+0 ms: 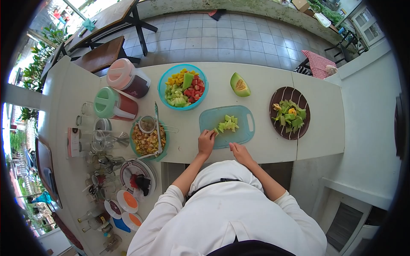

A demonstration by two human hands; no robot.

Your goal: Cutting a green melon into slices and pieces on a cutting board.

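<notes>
On the white counter lies a translucent blue cutting board [229,140] with a small heap of pale green melon cubes [229,124]. My left hand [206,140] pinches a melon piece [216,131] at the board's left edge. At the near edge is my right hand [238,149], its fingers curled; whether it holds anything is too small to tell. A blue bowl [160,96] behind the board holds diced yellow, green and red fruit and a larger green piece. A melon wedge with seeds [241,84] rests beyond the board. Peels [290,115] lie on a brown striped plate [276,128] at the right.
Left of the board, a green bowl [165,153] of chopped pieces bears a strainer [147,124] and tongs [158,134]. Two lidded pitchers [105,103] stand behind it. Glasses, stacked plates [153,174] and orange-and-white bowls [127,201] crowd the left side.
</notes>
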